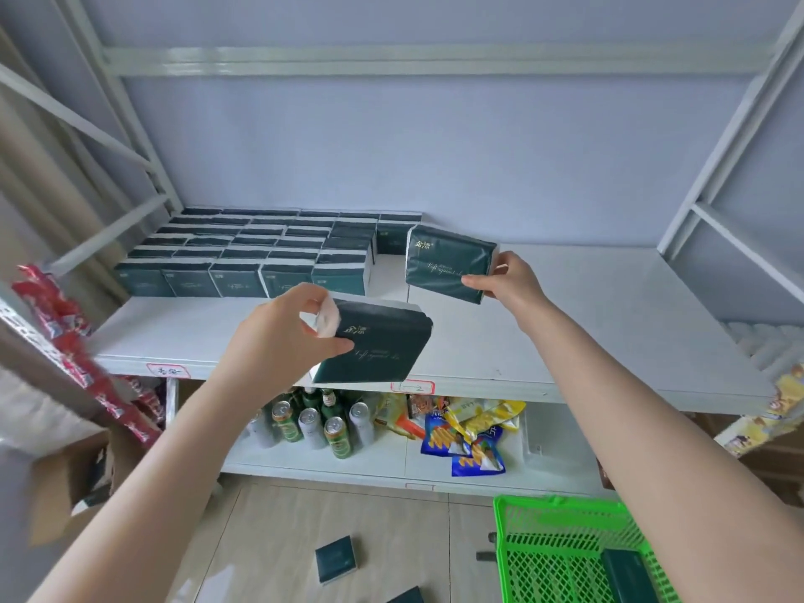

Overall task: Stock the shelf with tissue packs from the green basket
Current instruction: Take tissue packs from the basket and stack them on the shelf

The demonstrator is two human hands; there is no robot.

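Note:
My left hand grips a dark green tissue pack by its left end, above the front edge of the white shelf. My right hand pinches a second dark green tissue pack at its right edge, held tilted over the shelf, just right of the stocked rows. Several rows of the same packs stand on the shelf's left half. The green basket sits on the floor at the lower right with one pack visible inside.
Two more packs lie on the floor, one near the middle and another at the bottom edge. The lower shelf holds green cans and bottles and snack bags. A cardboard box stands at the left, red packets above it.

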